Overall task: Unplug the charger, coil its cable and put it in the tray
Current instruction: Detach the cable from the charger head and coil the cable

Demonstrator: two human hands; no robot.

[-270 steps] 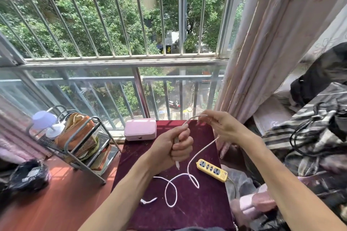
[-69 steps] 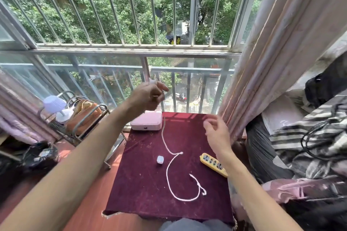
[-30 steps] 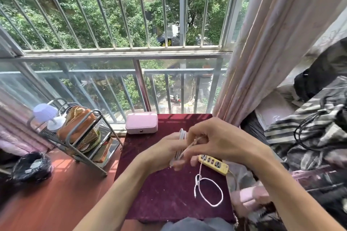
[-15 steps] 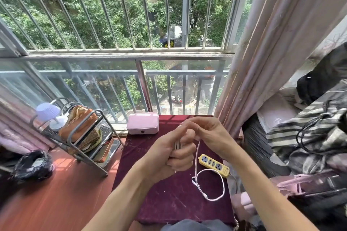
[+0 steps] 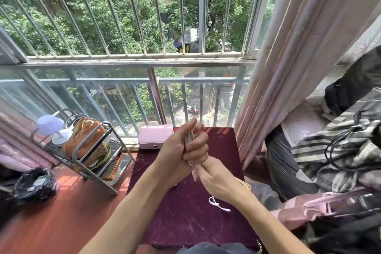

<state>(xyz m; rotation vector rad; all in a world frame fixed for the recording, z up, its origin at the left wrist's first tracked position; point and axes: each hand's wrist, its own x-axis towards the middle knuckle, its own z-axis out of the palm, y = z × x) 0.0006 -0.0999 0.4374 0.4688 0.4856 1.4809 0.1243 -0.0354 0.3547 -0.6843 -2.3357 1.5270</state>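
Left hand (image 5: 185,150): fist clenched around a bundle of white cable loops (image 5: 189,139), held above the bench (image 5: 181,222). Loops stood with their long axis near upright, tilted slightly away from the person; the grip apparently kept the coil from springing open while more cable was fed in.

Right hand (image 5: 214,177): closed just below the left, touching it, fingers pinching the strand at the bundle's lower end, seemingly to guide the next turn.

Cable tail (image 5: 217,204): short white remainder, lying kinked on the maroon cloth by the right wrist, trailing toward the near right; uncoiled portion judged small.

Charger plug: not discernible, possibly inside the fist.

Power strip (image 5: 246,183): yellow, largely hidden behind the right hand.

Pink box (image 5: 155,136): at the bench's far edge, well apart from the coil; whether it served as the tray could not be told.

Wire rack (image 5: 86,150): left of the bench, carrying a bag.
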